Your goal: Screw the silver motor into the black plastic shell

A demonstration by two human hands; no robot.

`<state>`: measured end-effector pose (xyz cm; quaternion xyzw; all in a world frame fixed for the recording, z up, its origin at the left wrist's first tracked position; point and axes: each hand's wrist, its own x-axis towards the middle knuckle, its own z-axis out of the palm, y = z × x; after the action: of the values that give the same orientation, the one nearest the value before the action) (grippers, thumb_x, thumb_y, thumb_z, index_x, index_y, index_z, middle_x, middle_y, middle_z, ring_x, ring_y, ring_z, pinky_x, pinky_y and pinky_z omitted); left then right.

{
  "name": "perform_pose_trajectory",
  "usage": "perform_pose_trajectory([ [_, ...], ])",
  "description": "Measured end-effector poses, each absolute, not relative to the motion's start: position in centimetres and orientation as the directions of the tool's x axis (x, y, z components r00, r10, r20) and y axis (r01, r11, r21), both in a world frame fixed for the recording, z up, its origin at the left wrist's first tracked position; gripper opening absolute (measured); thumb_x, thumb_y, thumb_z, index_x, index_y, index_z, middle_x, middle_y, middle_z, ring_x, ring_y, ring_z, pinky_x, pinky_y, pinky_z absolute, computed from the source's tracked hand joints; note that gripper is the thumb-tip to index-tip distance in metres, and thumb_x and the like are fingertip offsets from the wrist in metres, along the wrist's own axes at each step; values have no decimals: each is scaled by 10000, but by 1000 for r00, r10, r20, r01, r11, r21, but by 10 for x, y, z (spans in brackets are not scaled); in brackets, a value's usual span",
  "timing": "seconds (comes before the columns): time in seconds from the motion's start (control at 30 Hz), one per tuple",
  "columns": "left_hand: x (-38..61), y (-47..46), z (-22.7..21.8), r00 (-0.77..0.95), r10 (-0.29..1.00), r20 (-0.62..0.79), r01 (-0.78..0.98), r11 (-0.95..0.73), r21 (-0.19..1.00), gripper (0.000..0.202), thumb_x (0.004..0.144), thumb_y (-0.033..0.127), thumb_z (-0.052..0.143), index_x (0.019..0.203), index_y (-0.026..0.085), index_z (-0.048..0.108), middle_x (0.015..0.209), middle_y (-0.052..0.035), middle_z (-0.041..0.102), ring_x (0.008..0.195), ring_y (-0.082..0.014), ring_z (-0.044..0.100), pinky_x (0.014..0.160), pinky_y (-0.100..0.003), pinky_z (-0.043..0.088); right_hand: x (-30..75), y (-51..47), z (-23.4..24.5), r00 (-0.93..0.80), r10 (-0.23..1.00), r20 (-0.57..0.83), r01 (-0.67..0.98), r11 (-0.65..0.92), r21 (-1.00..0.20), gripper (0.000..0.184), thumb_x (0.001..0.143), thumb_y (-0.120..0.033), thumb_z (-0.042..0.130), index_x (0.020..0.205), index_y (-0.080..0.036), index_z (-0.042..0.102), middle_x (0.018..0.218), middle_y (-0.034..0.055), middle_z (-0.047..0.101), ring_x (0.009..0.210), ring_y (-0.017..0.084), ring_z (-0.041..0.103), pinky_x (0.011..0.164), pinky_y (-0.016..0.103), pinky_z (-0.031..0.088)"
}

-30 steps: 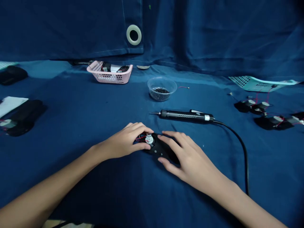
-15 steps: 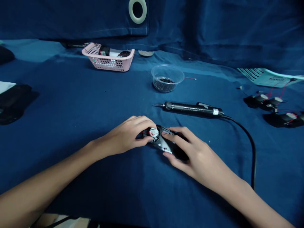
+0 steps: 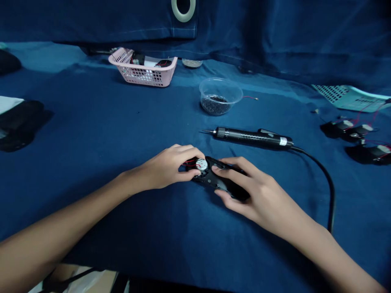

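In the head view, a black plastic housing half (image 3: 215, 179) lies between my hands at the middle of the cloth. At its left end is a small motor (image 3: 201, 164) with a white round end cap and thin red wires. My left hand (image 3: 172, 166) pinches the motor's sides between thumb and fingers. Whether the motor is fully down in the housing I cannot tell. My right hand (image 3: 252, 185) grips the housing's right part, thumb at the near edge and fingers over the far side. Beyond them lies a black electric screwdriver (image 3: 252, 137), its bit pointing left.
A clear tub (image 3: 220, 97) of small dark screws stands behind the screwdriver. Farther back are a pink basket (image 3: 146, 75) with parts and a teal basket (image 3: 351, 97). Wired black parts (image 3: 366, 150) lie at right, dark items (image 3: 21, 126) at left. The screwdriver's cable (image 3: 330, 183) curves toward me.
The whole view has shifted slightly, moving the scene right and up. The bright glare inside the housing has faded, and more red wire shows. Both hands keep their hold.
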<state>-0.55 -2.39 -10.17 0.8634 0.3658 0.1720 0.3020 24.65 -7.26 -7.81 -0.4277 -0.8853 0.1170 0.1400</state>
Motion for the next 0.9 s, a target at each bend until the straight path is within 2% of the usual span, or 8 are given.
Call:
perform_pose_trajectory([
  [0.2, -9, -23, -101, 675, 735, 65, 518, -535, 668, 260, 968, 333, 557, 1218, 263, 563, 1246, 29, 618, 1139, -171, 554, 1013, -310, 404, 249, -71, -76, -599, 788, 144, 725, 610, -320, 397, 932, -379, 596, 1289, -212, 646, 1320, 99, 584, 1008, 201, 706, 842, 357, 631],
  [0.3, -11, -27, -99, 666, 742, 71, 534, -541, 650, 318, 964, 336, 541, 1271, 258, 514, 1286, 4, 588, 1192, -174, 534, 1043, -320, 402, 249, -71, -77, -585, 797, 150, 732, 598, -327, 404, 932, -402, 594, 1287, -215, 647, 1318, 101, 588, 970, 200, 713, 806, 359, 636],
  [0.47, -2, -44, -100, 644, 738, 203, 596, -650, 471, 562, 790, 310, 692, 1270, 152, 445, 1266, -95, 556, 1152, -234, 540, 996, -373, 441, 245, -73, -79, -572, 800, 177, 729, 596, -336, 398, 928, -389, 601, 1269, -192, 655, 1293, 103, 601, 1019, 220, 701, 884, 397, 626],
  [0.63, 16, -54, -105, 555, 784, 278, 707, -621, 338, 543, 826, 509, 704, 1168, 143, 493, 1181, -114, 592, 1065, -274, 569, 918, -427, 456, 242, -78, -81, -535, 819, 209, 756, 574, -315, 408, 920, -420, 607, 1248, -181, 659, 1266, 119, 613, 942, 224, 716, 850, 422, 641],
  [0.7, 19, -55, -106, 551, 784, 285, 721, -620, 311, 485, 851, 470, 689, 1155, 139, 505, 1148, -110, 607, 1054, -274, 575, 930, -431, 448, 241, -80, -81, -534, 818, 215, 759, 576, -304, 404, 924, -414, 603, 1251, -183, 656, 1270, 123, 612, 930, 223, 718, 829, 418, 647],
  [0.77, 18, -55, -105, 555, 781, 287, 728, -623, 287, 424, 873, 363, 665, 1191, 131, 505, 1132, -102, 619, 1057, -269, 577, 956, -428, 437, 241, -80, -81, -539, 815, 214, 759, 580, -297, 404, 926, -401, 600, 1260, -181, 653, 1275, 123, 610, 931, 226, 717, 817, 416, 651],
  [0.83, 17, -54, -104, 557, 779, 289, 733, -624, 270, 425, 871, 279, 637, 1241, 127, 494, 1140, -98, 623, 1075, -266, 575, 975, -422, 430, 241, -80, -80, -542, 815, 204, 762, 579, -291, 409, 926, -400, 599, 1263, -176, 654, 1270, 122, 612, 921, 227, 718, 802, 418, 654],
  [0.9, 16, -54, -104, 565, 773, 288, 733, -631, 255, 451, 867, 275, 625, 1270, 126, 489, 1157, -104, 622, 1093, -275, 573, 986, -429, 425, 241, -80, -80, -542, 818, 194, 765, 575, -289, 416, 925, -408, 598, 1261, -170, 657, 1268, 123, 611, 904, 224, 719, 777, 413, 658],
])
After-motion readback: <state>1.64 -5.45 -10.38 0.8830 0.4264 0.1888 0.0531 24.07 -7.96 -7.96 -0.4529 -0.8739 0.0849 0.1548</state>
